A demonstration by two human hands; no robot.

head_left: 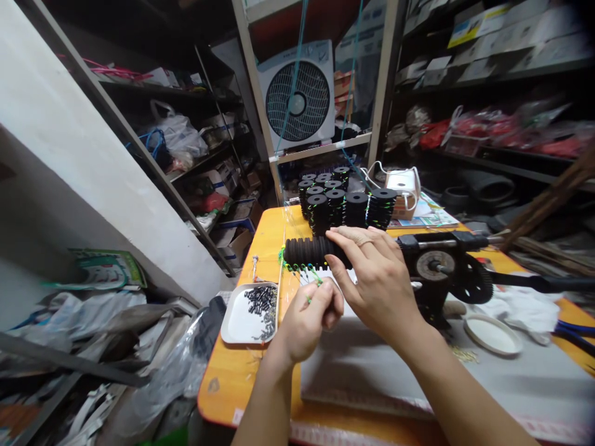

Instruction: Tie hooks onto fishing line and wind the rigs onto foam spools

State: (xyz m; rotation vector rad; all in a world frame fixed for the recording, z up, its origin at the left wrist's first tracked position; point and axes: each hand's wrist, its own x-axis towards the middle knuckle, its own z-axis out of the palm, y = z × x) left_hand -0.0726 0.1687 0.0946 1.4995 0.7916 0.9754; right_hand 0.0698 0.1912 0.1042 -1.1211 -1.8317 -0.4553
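Observation:
A black ribbed foam spool (304, 253) lies sideways on a black hand-cranked machine (434, 266). Over the spool's right part rests my right hand (379, 272), its fingers on top and its thumb on the near side. My left hand (313, 316) is just below the spool, thumb and fingers pinched on a green line (318, 282). Green cord (282, 255) is bunched at the spool's left end, and small coloured beads hang along its lower side. What the left palm covers is hidden.
A white tray (239, 316) of small black and metal parts stands at the left of the yellow table (218, 375). Several finished black spools (334, 197) stand behind. At right are a round white lid (493, 334) and blue-handled pliers (574, 334). A box fan (297, 93) is beyond.

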